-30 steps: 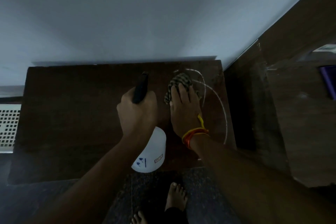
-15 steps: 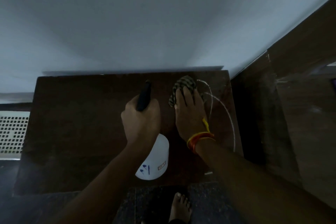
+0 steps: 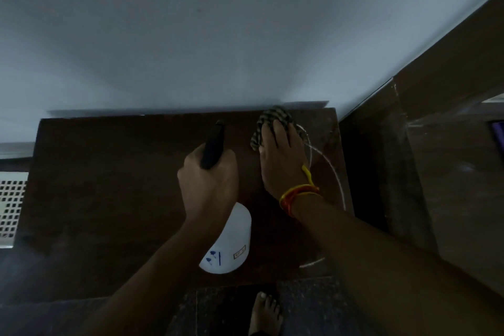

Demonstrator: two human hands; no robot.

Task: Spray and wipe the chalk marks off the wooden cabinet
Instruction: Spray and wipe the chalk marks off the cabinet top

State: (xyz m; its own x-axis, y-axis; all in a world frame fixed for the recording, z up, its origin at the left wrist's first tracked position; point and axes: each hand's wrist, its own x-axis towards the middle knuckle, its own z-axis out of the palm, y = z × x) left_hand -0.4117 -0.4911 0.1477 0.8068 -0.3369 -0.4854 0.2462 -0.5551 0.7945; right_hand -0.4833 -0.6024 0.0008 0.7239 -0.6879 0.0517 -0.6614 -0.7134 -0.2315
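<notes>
Wiping near the cabinet's [image 3: 109, 199] back right corner: right hand [image 3: 283, 163] presses the checked cloth [image 3: 275, 117] flat, fingers straight, over the chalk marks [image 3: 331, 169]. Left hand [image 3: 210, 185] wraps the spray bottle [image 3: 229, 243], probably kept ready for another squirt.

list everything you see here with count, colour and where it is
dark brown wooden cabinet top: one, against the wall, under both hands
white chalk marks: curved lines, on the cabinet's right part, beside the right hand
checked green-and-black cloth: one, at the cabinet's back edge, under the right fingers
white plastic spray bottle with black nozzle: one, held over the cabinet's middle
pale grey wall: behind the cabinet
white perforated grille: one, far left
dark wooden panel: right side
dark speckled floor: bottom
orange and yellow wrist threads: on the right wrist
bare foot: one, on the floor
left hand: grips the bottle's neck
right hand: presses flat on the cloth
</notes>
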